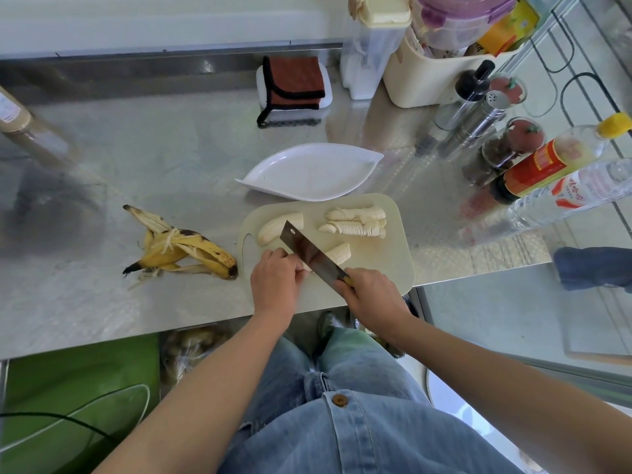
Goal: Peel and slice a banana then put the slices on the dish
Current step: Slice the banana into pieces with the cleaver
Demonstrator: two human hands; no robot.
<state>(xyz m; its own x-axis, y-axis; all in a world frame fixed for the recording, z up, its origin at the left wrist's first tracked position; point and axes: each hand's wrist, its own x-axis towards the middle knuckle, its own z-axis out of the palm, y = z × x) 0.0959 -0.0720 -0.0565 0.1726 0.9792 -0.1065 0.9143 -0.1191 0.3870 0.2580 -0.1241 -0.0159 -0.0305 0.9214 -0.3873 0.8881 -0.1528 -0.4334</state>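
1. A banana piece (pixel 339 256) is held on the cutting board (pixel 388 268) by the curled left grip (pixel 273 282); the knife (pixel 309 249) is clamped in the right grip (pixel 371 295).
2. Sliced rows (pixel 357 222) and an uncut half (pixel 277 225) are laid beyond the blade.
3. The dish (pixel 307 176) is set just behind the board, the peel (pixel 181 249) to its left

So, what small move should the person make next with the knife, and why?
Probably press the rectangular steel cleaver straight down to cut the next slice: the left hand steadies the peeled banana piece on the beige cutting board, the right hand grips the handle, and the blade lies across that piece.
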